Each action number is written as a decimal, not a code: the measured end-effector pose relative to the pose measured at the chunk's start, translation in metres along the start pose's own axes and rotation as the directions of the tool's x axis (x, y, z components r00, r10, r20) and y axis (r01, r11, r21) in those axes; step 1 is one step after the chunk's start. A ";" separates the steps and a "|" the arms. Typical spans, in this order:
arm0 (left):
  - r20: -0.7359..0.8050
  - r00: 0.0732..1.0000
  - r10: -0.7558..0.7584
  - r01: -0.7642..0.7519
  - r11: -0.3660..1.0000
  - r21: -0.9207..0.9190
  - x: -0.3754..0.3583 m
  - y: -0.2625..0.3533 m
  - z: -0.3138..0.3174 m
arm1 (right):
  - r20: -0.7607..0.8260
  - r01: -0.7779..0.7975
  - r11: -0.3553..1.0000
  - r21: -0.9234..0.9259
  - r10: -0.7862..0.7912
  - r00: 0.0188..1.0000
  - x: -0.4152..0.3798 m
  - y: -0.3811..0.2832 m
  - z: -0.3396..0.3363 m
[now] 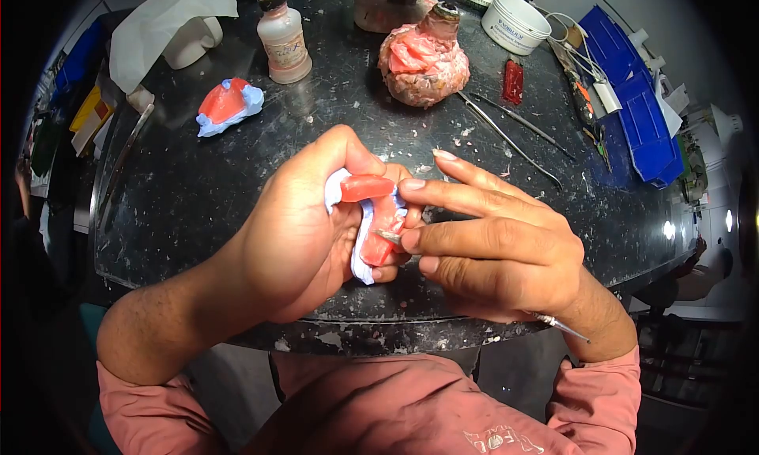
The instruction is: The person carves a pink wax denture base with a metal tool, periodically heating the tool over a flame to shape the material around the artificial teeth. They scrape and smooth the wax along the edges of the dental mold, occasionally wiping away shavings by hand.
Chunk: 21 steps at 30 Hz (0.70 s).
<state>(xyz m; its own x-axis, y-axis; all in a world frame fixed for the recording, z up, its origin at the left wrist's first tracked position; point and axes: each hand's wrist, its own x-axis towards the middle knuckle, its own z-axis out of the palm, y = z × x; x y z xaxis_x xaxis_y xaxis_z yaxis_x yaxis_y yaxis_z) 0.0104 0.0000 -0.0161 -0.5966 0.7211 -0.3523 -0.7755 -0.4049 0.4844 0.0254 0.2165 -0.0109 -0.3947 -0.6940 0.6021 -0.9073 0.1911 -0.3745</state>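
Note:
My left hand (308,218) is closed around a red dental wax rim (368,188) edged with pale blue impression material. It is held over the front of the bench, its curved inner side facing up. My right hand (506,241) pinches a slim metal dental carver (563,326). The carver's tip touches or nearly touches the red wax, and its other end sticks out below my palm. My right index fingertip rests by the rim's upper right edge. Part of the rim is hidden behind my fingers. A second red and blue wax piece (225,105) lies apart at the back left.
On the black bench (332,340) stand a bottle (285,48), a wax-crusted burner (424,60) and a white tub (515,24). Metal instruments (514,143) and a red block (513,81) lie back right. A knife (130,143) lies left; a blue tray (636,115) borders the right.

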 end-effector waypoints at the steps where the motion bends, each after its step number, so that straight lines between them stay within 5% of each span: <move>1: -0.009 1.000 -0.012 0.011 1.000 -0.017 0.001 -0.001 -0.002 | -0.019 -0.036 0.999 0.006 0.036 0.999 0.000 -0.001 0.001; 6: -0.115 0.993 -0.032 0.039 0.998 0.059 0.003 -0.002 0.001 | -0.021 -0.080 0.996 0.035 0.080 0.997 -0.001 -0.002 0.000; 12: 0.103 0.994 -0.033 0.042 0.996 -0.085 0.004 -0.003 -0.010 | -0.042 -0.152 0.985 0.082 0.156 0.987 -0.002 -0.001 0.001; 15: -0.090 0.995 -0.037 0.043 0.997 0.066 0.002 -0.001 -0.003 | 0.007 -0.091 0.989 0.114 0.091 0.996 -0.001 0.000 -0.001; 18: 0.107 0.993 -0.058 0.059 0.998 -0.005 0.005 -0.001 -0.010 | -0.004 -0.112 0.992 0.061 0.113 0.994 -0.002 0.000 -0.004; 21: -0.039 0.999 -0.028 0.032 0.994 0.103 0.003 -0.002 -0.005 | 0.012 -0.108 0.987 0.122 0.107 0.994 -0.002 -0.001 -0.002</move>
<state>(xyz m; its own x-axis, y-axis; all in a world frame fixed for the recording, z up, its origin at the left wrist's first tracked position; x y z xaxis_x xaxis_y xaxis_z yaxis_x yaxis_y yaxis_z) 0.0089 0.0007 -0.0219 -0.5822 0.7099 -0.3962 -0.7687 -0.3220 0.5526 0.0269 0.2194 -0.0100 -0.4876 -0.6779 0.5502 -0.8352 0.1785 -0.5203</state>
